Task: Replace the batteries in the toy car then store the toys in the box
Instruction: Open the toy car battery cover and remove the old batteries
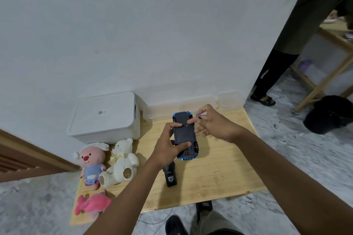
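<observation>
A blue toy car (185, 135) is upside down above the wooden table (219, 168), its black underside facing me. My left hand (169, 146) grips the car from its left side, thumb across the underside. My right hand (211, 122) hovers at the car's far end, pinching a small purple object (201, 115) while one finger touches the underside. A black remote controller (170, 176) lies on the table below the car. A white lidded box (105, 116) stands at the back left, lid on.
Three plush toys sit at the table's left: a pink-faced beaver (92, 162), a cream bear (120, 162), a pink plush (91, 204). Clear plastic containers (191, 107) line the wall. Another person's legs (271, 74) stand at right near a black bucket (328, 114).
</observation>
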Demonstrator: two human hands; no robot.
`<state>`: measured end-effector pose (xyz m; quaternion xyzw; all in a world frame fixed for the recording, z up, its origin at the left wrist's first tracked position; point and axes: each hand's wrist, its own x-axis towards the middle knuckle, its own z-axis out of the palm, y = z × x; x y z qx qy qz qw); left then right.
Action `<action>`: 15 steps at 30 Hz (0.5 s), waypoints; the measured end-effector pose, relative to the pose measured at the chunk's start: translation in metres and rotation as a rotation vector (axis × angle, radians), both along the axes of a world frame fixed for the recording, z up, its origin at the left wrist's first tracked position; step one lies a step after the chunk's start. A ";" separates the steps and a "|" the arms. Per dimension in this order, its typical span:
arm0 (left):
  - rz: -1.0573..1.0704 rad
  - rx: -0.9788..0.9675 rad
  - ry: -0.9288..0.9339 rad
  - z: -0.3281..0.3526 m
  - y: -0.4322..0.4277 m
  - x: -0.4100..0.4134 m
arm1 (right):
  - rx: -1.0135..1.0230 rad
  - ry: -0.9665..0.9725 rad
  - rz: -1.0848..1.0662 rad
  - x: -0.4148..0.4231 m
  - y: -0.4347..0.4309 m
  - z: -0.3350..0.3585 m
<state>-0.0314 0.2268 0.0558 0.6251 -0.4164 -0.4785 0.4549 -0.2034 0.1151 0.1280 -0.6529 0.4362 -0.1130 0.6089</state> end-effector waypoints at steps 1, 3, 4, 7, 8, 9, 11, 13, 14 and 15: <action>0.005 0.005 -0.004 0.000 0.000 0.002 | 0.000 -0.053 -0.009 0.002 0.000 -0.002; 0.011 0.019 -0.017 0.000 0.000 0.004 | -0.023 -0.133 -0.035 0.007 0.002 -0.006; 0.010 0.025 -0.025 0.001 0.001 0.005 | -0.048 -0.152 -0.056 0.010 0.004 -0.007; 0.011 0.033 -0.023 0.001 0.002 0.008 | -0.195 -0.116 -0.151 0.018 0.005 -0.012; 0.013 0.035 -0.020 0.002 0.002 0.008 | -0.221 -0.120 -0.178 0.020 0.006 -0.013; 0.013 0.036 -0.018 0.002 0.002 0.009 | -0.230 -0.137 -0.199 0.022 0.006 -0.013; 0.012 0.038 -0.011 0.003 0.001 0.011 | -0.258 -0.163 -0.256 0.023 0.007 -0.013; 0.020 0.037 0.011 0.004 0.001 0.012 | -0.277 -0.207 -0.342 0.024 0.008 -0.012; 0.024 0.038 0.020 0.004 0.001 0.012 | -0.276 -0.236 -0.384 0.025 0.009 -0.012; 0.028 0.042 0.023 0.004 0.001 0.013 | -0.282 -0.262 -0.420 0.027 0.011 -0.012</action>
